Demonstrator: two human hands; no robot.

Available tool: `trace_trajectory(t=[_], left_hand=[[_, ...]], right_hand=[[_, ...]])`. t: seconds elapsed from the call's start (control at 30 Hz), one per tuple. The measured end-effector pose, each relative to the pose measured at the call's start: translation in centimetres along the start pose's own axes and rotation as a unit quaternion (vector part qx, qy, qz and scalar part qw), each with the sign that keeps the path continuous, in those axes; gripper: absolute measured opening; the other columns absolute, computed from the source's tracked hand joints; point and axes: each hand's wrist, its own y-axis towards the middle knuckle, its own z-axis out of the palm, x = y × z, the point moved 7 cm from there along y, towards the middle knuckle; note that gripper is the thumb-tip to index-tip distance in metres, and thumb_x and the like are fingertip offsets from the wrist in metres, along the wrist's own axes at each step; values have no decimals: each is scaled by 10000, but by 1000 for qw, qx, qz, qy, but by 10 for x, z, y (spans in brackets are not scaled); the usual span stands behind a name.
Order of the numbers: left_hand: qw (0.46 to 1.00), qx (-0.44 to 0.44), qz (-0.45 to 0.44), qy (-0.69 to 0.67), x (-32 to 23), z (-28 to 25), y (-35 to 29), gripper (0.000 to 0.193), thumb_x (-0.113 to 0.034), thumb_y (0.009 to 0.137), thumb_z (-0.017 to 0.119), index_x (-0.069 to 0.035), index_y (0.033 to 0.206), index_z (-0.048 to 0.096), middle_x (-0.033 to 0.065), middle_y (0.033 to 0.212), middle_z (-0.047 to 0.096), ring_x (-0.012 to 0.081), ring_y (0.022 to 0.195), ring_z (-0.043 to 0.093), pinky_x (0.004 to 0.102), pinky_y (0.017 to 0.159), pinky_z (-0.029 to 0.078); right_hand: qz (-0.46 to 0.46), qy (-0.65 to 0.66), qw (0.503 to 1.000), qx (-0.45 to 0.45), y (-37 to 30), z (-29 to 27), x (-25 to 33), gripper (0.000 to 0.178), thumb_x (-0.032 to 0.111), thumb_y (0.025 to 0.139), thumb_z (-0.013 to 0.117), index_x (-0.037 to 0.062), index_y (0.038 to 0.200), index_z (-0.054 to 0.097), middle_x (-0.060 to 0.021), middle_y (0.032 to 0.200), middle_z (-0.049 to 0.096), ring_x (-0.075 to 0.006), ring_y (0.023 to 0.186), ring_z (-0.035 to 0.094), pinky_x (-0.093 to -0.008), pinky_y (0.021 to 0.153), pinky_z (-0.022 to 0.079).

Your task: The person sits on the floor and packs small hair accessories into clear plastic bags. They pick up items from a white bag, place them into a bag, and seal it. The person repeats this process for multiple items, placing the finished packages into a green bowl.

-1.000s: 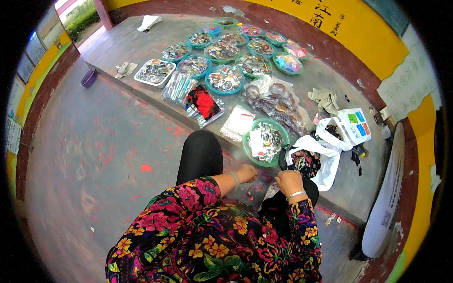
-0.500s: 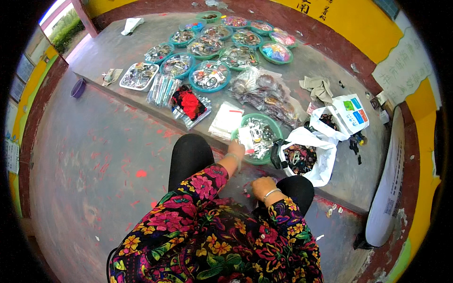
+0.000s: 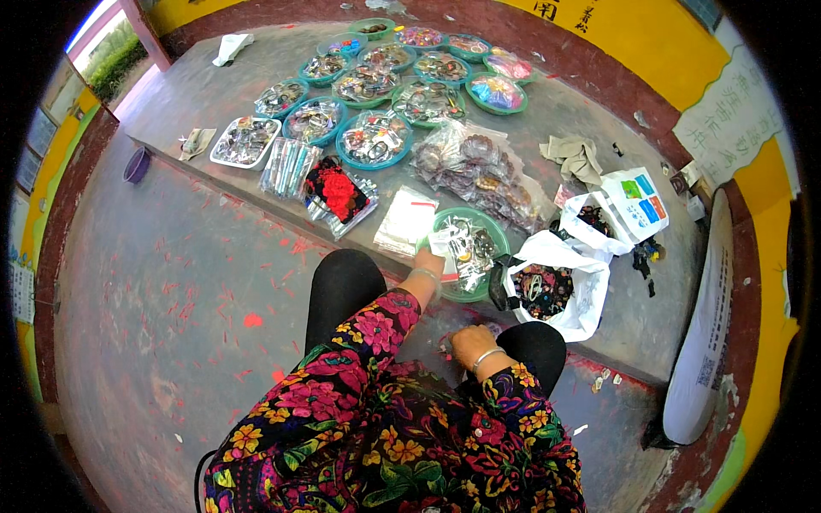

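At the near left rim of a green basin full of small clear packets, my left hand is closed on a small clear zip bag with a red strip. The bag lies over the basin's left side. Nearer to me, between my knees, my right hand is curled, with its fingers turned away; anything in them is hidden. A stack of flat zip bags with red strips lies on the raised ledge left of the basin.
Beside the basin stands a white plastic bag of dark hair ties, with another white bag behind. Basins of packets, a white tray and a heap of clear bags cover the ledge. A purple bowl sits at left.
The view has shifted slightly. My left hand stays at the basin's rim with the zip bag, and my right hand has moved only a little, still curled between my knees.
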Motion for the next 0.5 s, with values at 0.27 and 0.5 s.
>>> trace_trajectory(t=[0.27,0.5], left_hand=[[986,36,33,-158,-12,-21,-6,239,-206,682,658,13,769,623,119,694,610,227,653,565,330,636,441],[910,212,53,-353,-44,-32,-49,105,-80,793,555,-3,861,576,31,732,568,117,690,539,275,629,435]], right_hand=[[9,-11,1000,11,-3,-6,-2,224,166,789,451,84,863,647,-131,876,638,-294,833,609,-414,725,464],[82,259,884,-382,-20,-57,-44,211,212,765,558,34,867,607,-162,843,620,-300,769,601,-367,681,476]])
